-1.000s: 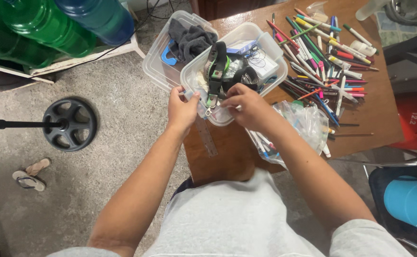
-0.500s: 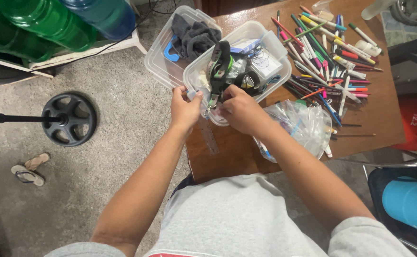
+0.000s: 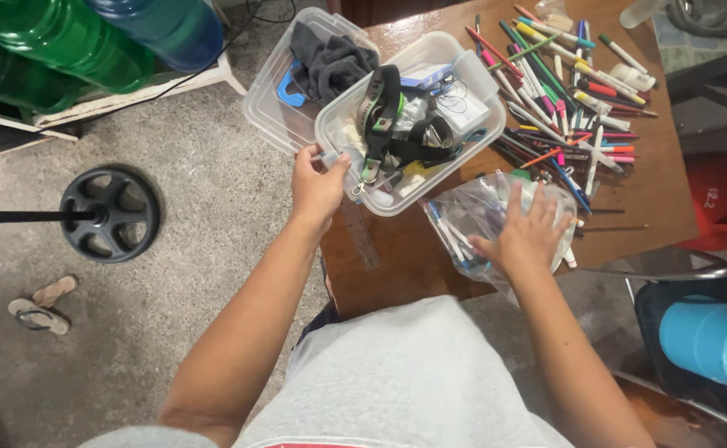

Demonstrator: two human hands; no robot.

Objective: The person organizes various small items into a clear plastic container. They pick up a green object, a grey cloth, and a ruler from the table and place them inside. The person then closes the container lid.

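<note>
Left hand: your left hand (image 3: 317, 187) gripped the near-left corner of the clear plastic container (image 3: 407, 124), thumb over the rim and fingers curled under it.
Right hand: your right hand (image 3: 526, 236) lay flat with fingers spread on the clear plastic bag (image 3: 496, 220); it pressed down rather than closed, nothing pinched that you could see.
Container: it sat at the near-left part of the wooden table (image 3: 637, 195), tilted across the corner and overlapping a second clear tub (image 3: 274, 104) on its far-left side.
Container contents: a black and green strap (image 3: 379, 116) ran lengthwise over a jumble of small items, its metal clip hanging at the near rim beside your left thumb.
Second tub: it held a dark grey cloth (image 3: 329, 61) and a blue piece beside it.
Bag: it lay near the table's near edge, just right of the container, with pens showing through the plastic.
Loose pens: a spread of coloured pens and markers (image 3: 568, 91) covered the far-right of the table.
Ruler: a metal ruler (image 3: 359, 234) lay on the table between your arms, just near the container.
Floor: a black weight plate (image 3: 109, 215) on a bar sat to the left, sandals nearer still.
</note>
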